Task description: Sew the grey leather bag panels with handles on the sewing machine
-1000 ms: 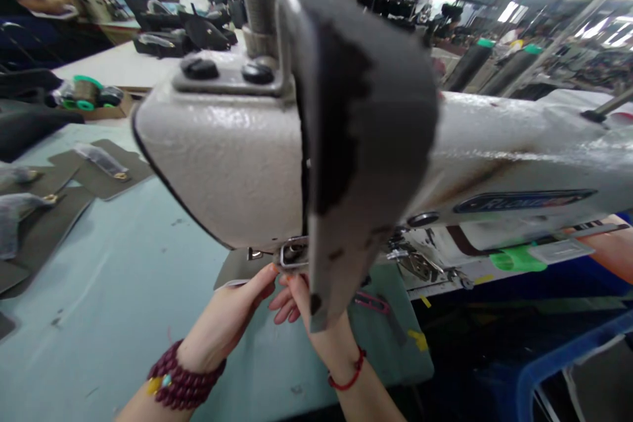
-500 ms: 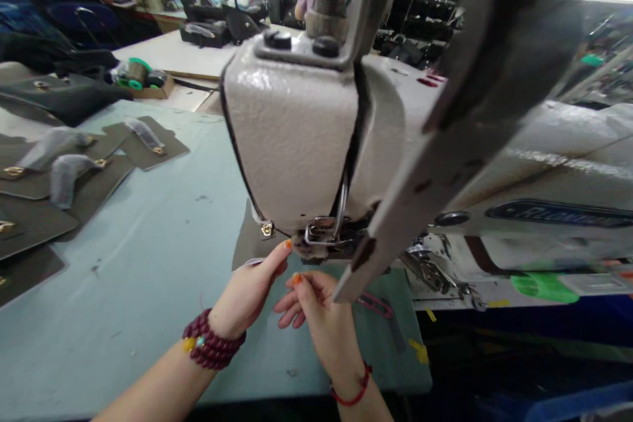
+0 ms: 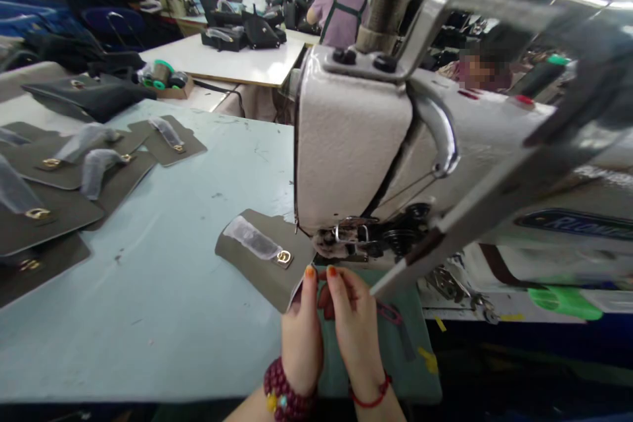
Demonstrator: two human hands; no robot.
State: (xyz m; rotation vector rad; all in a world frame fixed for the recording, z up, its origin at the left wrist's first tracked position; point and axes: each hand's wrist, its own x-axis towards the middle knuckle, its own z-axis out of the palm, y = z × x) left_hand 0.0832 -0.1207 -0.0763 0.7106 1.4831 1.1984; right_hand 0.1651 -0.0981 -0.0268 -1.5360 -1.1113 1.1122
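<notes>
A grey-green leather panel [image 3: 257, 264] with a small gold clasp [image 3: 283, 257] and a plastic-wrapped strap lies on the pale blue table [image 3: 148, 316], its right end under the head of a white sewing machine [image 3: 356, 145]. My left hand [image 3: 302, 330], with a dark red bead bracelet, pinches the panel's near edge. My right hand [image 3: 353, 323], with a red cord at the wrist, has its fingers pinched together just below the needle area; what they hold is hidden.
Several more panels with gold clasps [image 3: 59, 184] lie at the table's left. A dark bag [image 3: 84, 95] and thread spools [image 3: 161, 74] sit behind them. A person in a purple top [image 3: 341, 10] works at a far white table [image 3: 232, 59].
The view has swung left, so the machine head now sits right of centre. Both hands have drawn closer together, and the panel with its clasp now shows in full.
</notes>
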